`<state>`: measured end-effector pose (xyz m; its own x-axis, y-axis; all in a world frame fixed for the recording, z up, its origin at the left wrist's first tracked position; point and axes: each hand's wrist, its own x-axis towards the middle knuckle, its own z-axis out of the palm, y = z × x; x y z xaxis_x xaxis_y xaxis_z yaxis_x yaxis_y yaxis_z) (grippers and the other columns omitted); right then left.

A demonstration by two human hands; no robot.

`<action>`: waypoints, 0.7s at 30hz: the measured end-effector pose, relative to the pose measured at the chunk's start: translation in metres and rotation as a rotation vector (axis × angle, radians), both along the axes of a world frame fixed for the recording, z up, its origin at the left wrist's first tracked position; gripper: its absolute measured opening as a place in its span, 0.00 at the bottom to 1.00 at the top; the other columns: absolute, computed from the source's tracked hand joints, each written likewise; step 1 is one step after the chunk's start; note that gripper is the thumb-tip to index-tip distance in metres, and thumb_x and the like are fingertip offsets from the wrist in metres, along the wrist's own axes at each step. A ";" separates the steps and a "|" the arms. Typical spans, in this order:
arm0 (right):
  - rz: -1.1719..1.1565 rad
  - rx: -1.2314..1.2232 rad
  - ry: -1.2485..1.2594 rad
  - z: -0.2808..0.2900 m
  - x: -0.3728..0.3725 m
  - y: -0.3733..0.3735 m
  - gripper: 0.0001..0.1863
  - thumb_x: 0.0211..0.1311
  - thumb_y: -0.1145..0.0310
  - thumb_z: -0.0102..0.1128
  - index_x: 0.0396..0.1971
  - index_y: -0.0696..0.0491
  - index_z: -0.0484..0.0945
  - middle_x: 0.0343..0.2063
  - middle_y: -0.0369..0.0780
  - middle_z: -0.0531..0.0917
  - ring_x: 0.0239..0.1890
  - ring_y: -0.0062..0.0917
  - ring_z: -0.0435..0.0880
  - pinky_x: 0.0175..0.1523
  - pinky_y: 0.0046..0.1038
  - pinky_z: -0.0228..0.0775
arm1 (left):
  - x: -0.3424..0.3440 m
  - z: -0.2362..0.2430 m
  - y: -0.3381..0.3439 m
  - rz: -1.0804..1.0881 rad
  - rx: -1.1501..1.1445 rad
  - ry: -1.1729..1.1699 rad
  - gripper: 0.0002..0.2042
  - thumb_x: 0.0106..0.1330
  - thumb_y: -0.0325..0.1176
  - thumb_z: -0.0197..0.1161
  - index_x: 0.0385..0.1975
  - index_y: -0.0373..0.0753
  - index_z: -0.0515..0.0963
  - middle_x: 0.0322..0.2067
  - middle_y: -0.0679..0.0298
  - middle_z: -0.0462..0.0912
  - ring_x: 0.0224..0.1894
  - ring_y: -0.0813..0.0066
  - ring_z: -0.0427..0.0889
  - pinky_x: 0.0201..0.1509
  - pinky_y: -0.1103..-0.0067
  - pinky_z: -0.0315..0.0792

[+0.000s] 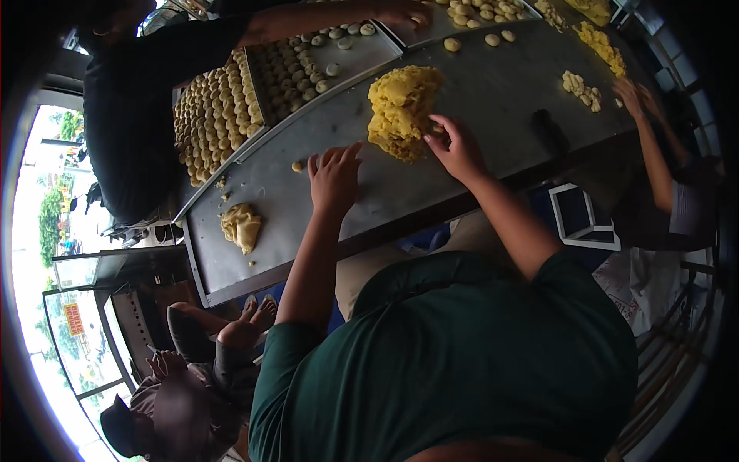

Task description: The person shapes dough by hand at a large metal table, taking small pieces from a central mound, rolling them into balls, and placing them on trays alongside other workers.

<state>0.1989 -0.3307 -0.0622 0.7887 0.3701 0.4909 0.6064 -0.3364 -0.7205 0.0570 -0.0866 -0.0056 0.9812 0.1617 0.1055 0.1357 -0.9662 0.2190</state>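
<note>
A large, crumbly yellow mass of filling or dough [400,108] sits on the metal table in front of me. My right hand [459,154] is at its right side, with thumb and forefinger apart and their tips against its edge. To the left of the mass, my left hand [336,179] hovers palm down over the table, its fingers spread and loosely bent, with nothing visible in them. Just left of that hand lies a small yellow ball [297,166]. Farther left, a smooth, pale dough lump [242,227] rests near crumbs.
Trays of round dough balls [219,115] line the table's far left side, where a person in dark clothes [131,115] reaches across. At right, another person's hands [633,96] are by small pieces [581,90]. A dark object [550,132] lies near the table edge. Someone sits lower left.
</note>
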 end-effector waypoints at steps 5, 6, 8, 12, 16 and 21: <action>0.021 0.020 0.163 0.000 -0.007 -0.003 0.23 0.62 0.69 0.71 0.57 0.49 0.79 0.42 0.41 0.82 0.42 0.34 0.84 0.46 0.35 0.78 | -0.028 0.003 0.005 0.122 -0.128 -0.264 0.17 0.68 0.43 0.67 0.54 0.48 0.79 0.54 0.61 0.81 0.59 0.55 0.78 0.62 0.60 0.70; 0.008 0.029 0.123 -0.005 -0.007 -0.006 0.23 0.62 0.70 0.72 0.57 0.49 0.79 0.41 0.40 0.81 0.39 0.30 0.84 0.45 0.32 0.78 | -0.042 0.010 0.005 0.097 -0.110 -0.237 0.17 0.68 0.43 0.67 0.54 0.48 0.79 0.54 0.61 0.81 0.59 0.55 0.78 0.62 0.60 0.70; 0.022 0.041 0.045 -0.004 0.002 -0.006 0.23 0.62 0.71 0.72 0.57 0.49 0.79 0.41 0.39 0.81 0.37 0.27 0.84 0.45 0.30 0.78 | -0.056 0.032 -0.008 0.041 -0.073 0.213 0.20 0.66 0.45 0.69 0.54 0.47 0.79 0.54 0.60 0.81 0.58 0.54 0.80 0.58 0.60 0.75; 0.030 0.032 0.101 -0.002 -0.002 -0.003 0.21 0.62 0.70 0.71 0.55 0.50 0.80 0.41 0.41 0.82 0.40 0.32 0.85 0.47 0.33 0.79 | -0.042 0.056 -0.014 0.131 -0.160 -0.045 0.20 0.66 0.38 0.68 0.57 0.44 0.77 0.58 0.58 0.80 0.58 0.51 0.81 0.54 0.63 0.80; -0.028 -0.093 0.124 0.005 0.001 -0.009 0.17 0.65 0.69 0.68 0.53 0.52 0.82 0.43 0.42 0.85 0.44 0.37 0.87 0.49 0.35 0.81 | -0.022 0.019 0.037 -0.037 0.236 -0.779 0.19 0.70 0.32 0.64 0.60 0.43 0.77 0.62 0.58 0.78 0.62 0.55 0.79 0.64 0.59 0.74; 0.073 -0.117 -0.306 0.026 -0.012 0.028 0.17 0.66 0.72 0.64 0.54 0.53 0.82 0.53 0.43 0.85 0.54 0.35 0.85 0.57 0.36 0.79 | -0.044 -0.032 0.111 0.267 0.129 -0.158 0.16 0.73 0.40 0.62 0.56 0.41 0.80 0.57 0.55 0.83 0.59 0.54 0.81 0.61 0.64 0.75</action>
<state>0.1872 -0.3026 -0.0365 0.5804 0.4881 0.6518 0.8143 -0.3538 -0.4602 0.0135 0.0241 -0.0381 0.8757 0.3866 0.2893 0.3623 -0.9221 0.1355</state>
